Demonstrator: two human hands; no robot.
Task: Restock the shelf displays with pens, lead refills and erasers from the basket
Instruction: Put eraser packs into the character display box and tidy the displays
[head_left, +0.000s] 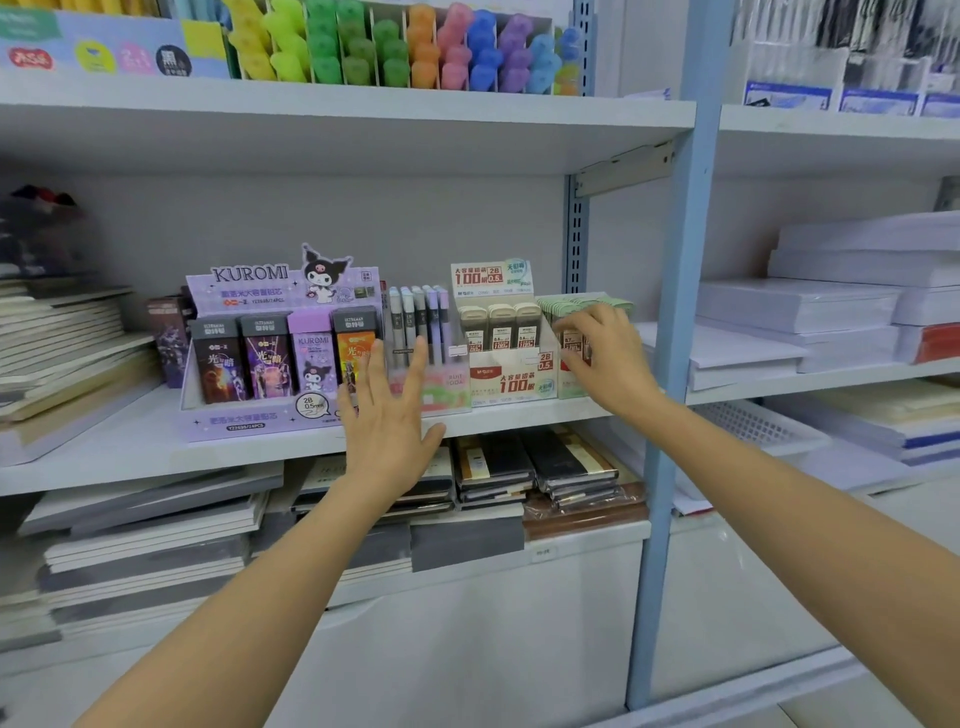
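left hand (387, 415) – fingers spread, holding nothing | right hand (602, 353) – at lead refills (558, 307) (grip unclear)

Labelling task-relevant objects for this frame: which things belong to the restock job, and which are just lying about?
Job: Kuromi refill display; pen display; beige refill box; green refill box, right hand at it; left hand, before the pens.
Lying about: highlighters on the top shelf; notebooks on the shelf below; paper stacks at right.

"KUROMI" on purple display box (283, 291)
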